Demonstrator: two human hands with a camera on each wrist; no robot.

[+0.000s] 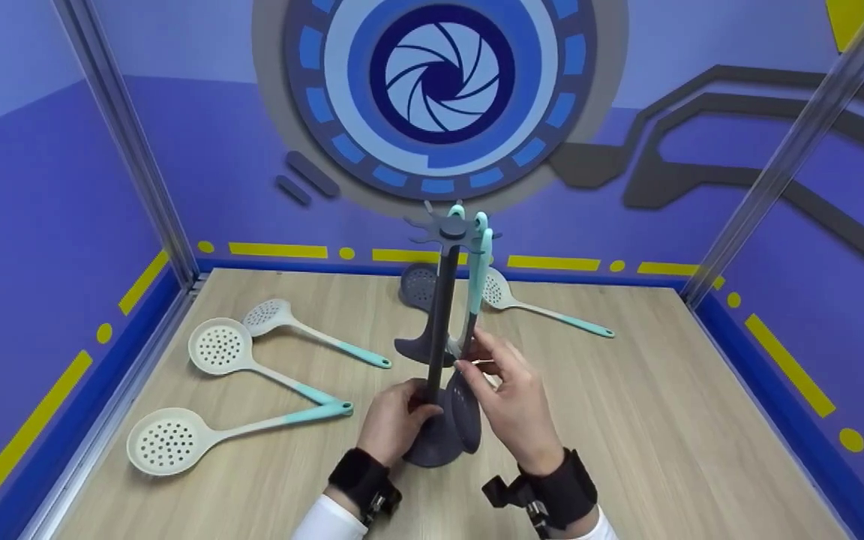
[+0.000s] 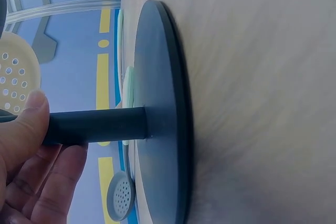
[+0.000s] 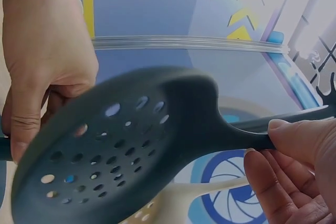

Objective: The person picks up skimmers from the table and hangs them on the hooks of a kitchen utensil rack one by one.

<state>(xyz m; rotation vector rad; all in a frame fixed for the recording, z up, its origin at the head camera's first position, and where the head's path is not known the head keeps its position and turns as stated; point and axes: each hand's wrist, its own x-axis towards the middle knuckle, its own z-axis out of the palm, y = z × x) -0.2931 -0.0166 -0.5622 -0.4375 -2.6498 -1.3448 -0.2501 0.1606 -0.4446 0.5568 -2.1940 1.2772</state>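
Note:
A dark grey utensil stand [image 1: 443, 315] rises from a round base [image 2: 160, 87], with a ring of hooks at its top. My left hand [image 1: 394, 424] grips the pole low down, thumb across the front. With thumb and fingers my right hand [image 1: 514, 397] pinches the neck of a dark grey skimmer [image 3: 110, 156]. Its holed bowl hangs down beside the pole, and its mint handle [image 1: 480, 274] reaches up to the hooks. More mint handles stand up at the hooks behind it. A cream skimmer [image 2: 18, 72] shows beyond the left hand, partly hidden.
Three cream skimmers lie on the left of the wooden table, one at the front [image 1: 166, 442]. Another cream skimmer [image 1: 498, 289] lies at the back right. Behind the stand is a second dark grey skimmer [image 1: 418, 285]. Blue walls [image 1: 222, 165] enclose the table.

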